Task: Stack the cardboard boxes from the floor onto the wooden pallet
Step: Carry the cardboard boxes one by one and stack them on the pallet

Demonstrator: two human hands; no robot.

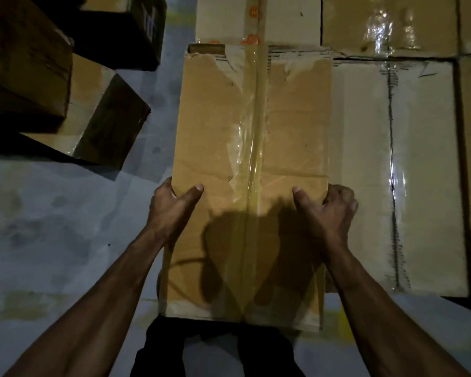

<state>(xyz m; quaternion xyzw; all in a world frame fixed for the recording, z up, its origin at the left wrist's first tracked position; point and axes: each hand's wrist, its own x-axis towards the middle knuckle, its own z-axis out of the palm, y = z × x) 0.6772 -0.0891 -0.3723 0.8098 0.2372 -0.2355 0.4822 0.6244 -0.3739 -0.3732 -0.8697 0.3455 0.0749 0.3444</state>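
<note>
A matt brown cardboard box (252, 172), its top paper torn near the far edge, carries a glossy strip of clear tape (252, 148). Beside it, a paler cardboard box (408, 170) shines under crinkled tape. The grey floor (52, 227) looks smooth and mottled.

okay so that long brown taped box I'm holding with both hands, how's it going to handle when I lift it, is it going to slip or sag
The brown cardboard box is long, and the left hand and right hand grip only its sides, so the far end may dip. The glossy tape strip looks slick; bare cardboard probably grips better. Torn, creased top flaps suggest softened board that could flex somewhat.
</note>
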